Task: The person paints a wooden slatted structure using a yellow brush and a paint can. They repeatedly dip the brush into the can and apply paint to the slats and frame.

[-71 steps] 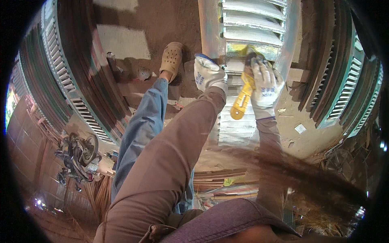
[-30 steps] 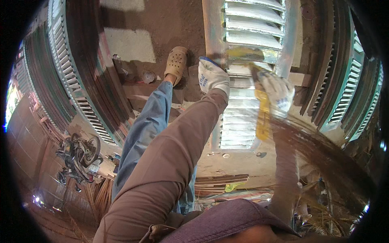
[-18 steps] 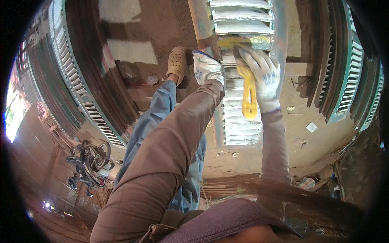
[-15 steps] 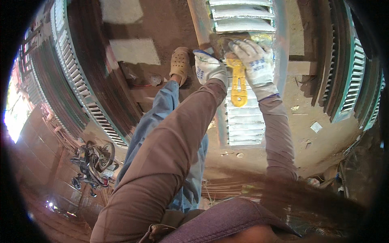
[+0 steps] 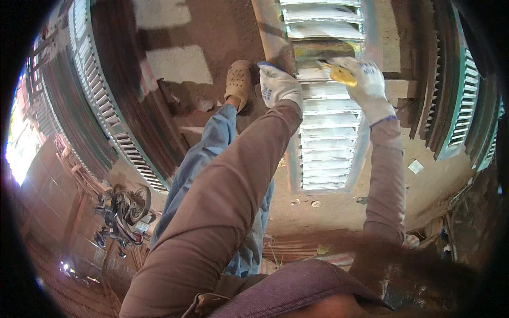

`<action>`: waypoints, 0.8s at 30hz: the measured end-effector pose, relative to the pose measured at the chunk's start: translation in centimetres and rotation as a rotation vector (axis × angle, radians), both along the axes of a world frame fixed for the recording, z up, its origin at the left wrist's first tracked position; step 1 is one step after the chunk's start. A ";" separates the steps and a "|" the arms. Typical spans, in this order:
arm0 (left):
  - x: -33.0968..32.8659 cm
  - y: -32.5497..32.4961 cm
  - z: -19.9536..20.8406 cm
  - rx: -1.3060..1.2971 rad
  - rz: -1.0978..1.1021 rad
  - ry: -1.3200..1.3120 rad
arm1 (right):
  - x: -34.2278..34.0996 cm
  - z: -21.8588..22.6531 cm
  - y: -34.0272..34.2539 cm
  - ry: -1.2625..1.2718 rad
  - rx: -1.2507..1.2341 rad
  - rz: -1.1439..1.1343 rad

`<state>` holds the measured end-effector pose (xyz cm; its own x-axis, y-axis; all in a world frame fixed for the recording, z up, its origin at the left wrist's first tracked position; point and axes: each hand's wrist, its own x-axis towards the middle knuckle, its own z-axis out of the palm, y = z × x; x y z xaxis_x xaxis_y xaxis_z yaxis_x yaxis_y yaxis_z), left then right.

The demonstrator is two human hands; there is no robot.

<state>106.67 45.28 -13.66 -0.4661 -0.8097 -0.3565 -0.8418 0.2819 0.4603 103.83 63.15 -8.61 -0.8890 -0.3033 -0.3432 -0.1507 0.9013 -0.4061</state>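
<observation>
A louvered shutter (image 5: 324, 132) with whitish slats in a worn wooden frame lies before me. My right hand (image 5: 366, 79), in a white glove, is closed round the yellow handle of a scraper (image 5: 343, 76). The scraper's blade end points left over the slats, near a darker, yellowish slat (image 5: 326, 50). My left hand (image 5: 279, 86), gloved too, is closed at the left side of the shutter frame. Its fingers are curled out of sight, so whatever they grip is hidden.
My foot in a tan clog (image 5: 238, 85) stands left of the shutter. Stacks of shutters (image 5: 95, 95) lean at the left, and more shutters (image 5: 460, 106) at the right. A motorbike (image 5: 124, 212) is at the lower left. Small scraps (image 5: 415, 167) lie on the floor.
My right hand has moved right and turned the scraper, so its handle no longer points toward me. The darker slat area is more exposed. My left hand has barely shifted.
</observation>
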 end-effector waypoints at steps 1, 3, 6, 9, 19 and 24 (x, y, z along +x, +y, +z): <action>0.0 0.6 0.1 0.022 -0.003 -0.008 | -0.6 1.1 -0.9 -0.084 0.021 0.008; -0.9 0.5 1.9 0.058 -0.013 -0.090 | -2.0 3.1 -2.9 -0.242 0.031 0.017; -0.8 -0.2 1.5 -0.012 0.016 -0.075 | -3.3 5.5 -4.6 -0.507 0.111 -0.161; -1.0 0.5 1.5 0.026 0.018 -0.064 | -0.5 -0.3 0.5 -0.250 -0.130 -0.182; 0.0 0.3 -0.5 0.076 -0.026 -0.068 | 3.9 5.6 0.0 -0.259 -0.040 -0.421; 2.8 -6.6 -11.7 0.534 0.461 0.847 | 12.1 10.5 -2.1 -0.048 -1.104 -1.376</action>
<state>109.48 38.71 -25.37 -0.4181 -0.8053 -0.4203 -0.1699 -0.3852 0.9070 115.98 61.02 1.84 -0.6724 0.5008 -0.5451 0.4410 -0.3204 -0.8384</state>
